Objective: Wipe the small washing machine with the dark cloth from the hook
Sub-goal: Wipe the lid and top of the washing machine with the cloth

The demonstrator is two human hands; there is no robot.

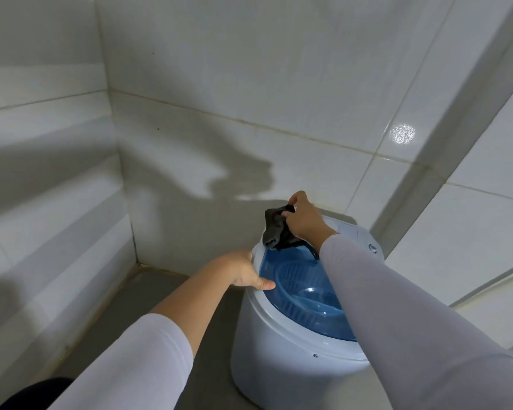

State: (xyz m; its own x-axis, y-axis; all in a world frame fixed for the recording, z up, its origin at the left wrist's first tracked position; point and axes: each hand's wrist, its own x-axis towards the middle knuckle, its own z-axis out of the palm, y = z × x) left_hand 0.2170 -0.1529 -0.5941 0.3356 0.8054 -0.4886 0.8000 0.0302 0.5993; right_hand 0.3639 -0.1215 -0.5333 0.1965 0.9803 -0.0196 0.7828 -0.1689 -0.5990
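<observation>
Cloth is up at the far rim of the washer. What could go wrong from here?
The cloth is bunched in the right hand, with a tail trailing on the blue lid, so it may wipe only a narrow strip.
That hand is close to the button and could knock it.
The left hand holds only the rim of the washing machine, so a hard push might shift it.

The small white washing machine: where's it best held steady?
On the small white washing machine, probably its left rim, coming from the left, where the left hand holds it: the rounded lip offers an edge, clear of the dark grey cloth.
</observation>
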